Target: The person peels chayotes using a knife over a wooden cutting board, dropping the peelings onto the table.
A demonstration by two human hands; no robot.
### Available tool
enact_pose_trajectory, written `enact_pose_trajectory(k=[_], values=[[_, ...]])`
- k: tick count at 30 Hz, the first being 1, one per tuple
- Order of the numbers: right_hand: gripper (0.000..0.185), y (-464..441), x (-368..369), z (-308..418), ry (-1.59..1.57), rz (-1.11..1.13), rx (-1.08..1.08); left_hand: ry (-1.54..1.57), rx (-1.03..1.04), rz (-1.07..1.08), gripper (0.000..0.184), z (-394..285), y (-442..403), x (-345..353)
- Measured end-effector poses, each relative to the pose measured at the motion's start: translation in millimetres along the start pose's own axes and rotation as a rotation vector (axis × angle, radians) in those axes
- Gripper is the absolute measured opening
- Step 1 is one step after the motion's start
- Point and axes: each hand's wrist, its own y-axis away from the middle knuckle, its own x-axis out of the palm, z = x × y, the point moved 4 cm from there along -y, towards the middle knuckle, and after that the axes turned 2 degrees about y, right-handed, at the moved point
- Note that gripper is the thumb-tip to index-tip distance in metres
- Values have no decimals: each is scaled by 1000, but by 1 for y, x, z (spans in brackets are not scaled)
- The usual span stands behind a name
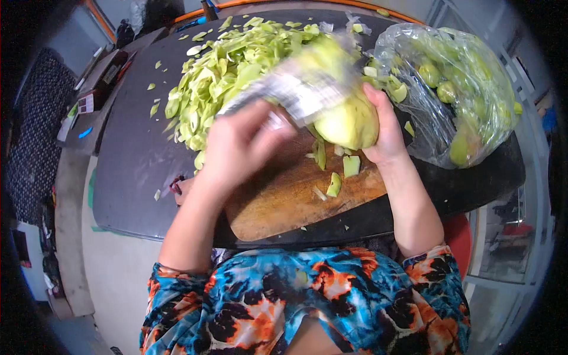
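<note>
My left hand (248, 136) is closed around the handle end of a broad-bladed knife (313, 94), its shiny blade smeared by motion. The blade lies across the upper side of a large, pale green peeled fruit (349, 124), perhaps a green mango; whether it is cutting in, I cannot tell. Fingers of my right hand (386, 127) wrap the fruit from its right side and hold it up over a wooden cutting board (284, 207). Beyond the knife lies a big heap of thin green slices (236, 65). A few cut bits (351, 165) rest on the board.
A clear plastic bag (479, 142) with several green fruits stands right of my right hand. The dark table (130, 130) has scattered scraps. At the far left are a box (106, 77) on a side surface and a dark patterned cloth (41, 136).
</note>
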Motion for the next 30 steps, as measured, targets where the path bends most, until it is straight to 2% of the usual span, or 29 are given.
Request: enact_pose_trajectory(k=[1,2,4,5,7,9,10,11,12,14,15,16,19,24,29,30], values=[[51,0,2,1,25,12,40,-9,-154,-148,26,9,-7,-14],[50,3,6,3,25,31,29,-71,-316,-174,31,21,-12,-25],[49,4,13,8,26,74,4,15,-341,-236,27,41,-15,-32],[49,2,12,8,12,66,7,70,-321,-259,26,43,-15,-31],[49,-1,4,7,-22,29,2,162,-120,-248,25,20,-8,-19],[46,-1,1,8,-55,-113,-15,103,-12,-47,25,-5,1,-9],[45,-5,-7,0,-127,-163,-19,133,115,20,26,-18,5,-2],[42,-4,-9,-2,-230,-157,-11,110,250,73,29,-31,6,4],[46,-7,-2,-2,-492,96,77,52,386,105,33,-46,6,7],[56,-1,-4,-1,-517,20,292,-25,535,104,36,-51,10,21],[57,0,-2,-1,-507,26,288,-67,591,98,37,-55,11,25],[58,-1,-1,-2,-498,33,284,-144,566,167,37,-51,14,28],[61,2,9,-3,-479,-39,266,-95,541,147,47,-54,12,28],[63,4,6,-10,-416,-98,239,-140,533,141,46,-51,12,30],[58,8,6,-13,-502,45,256,-172,528,137,46,-52,12,32],[55,9,9,-12,-452,15,241,-173,525,131,46,-51,12,32]])
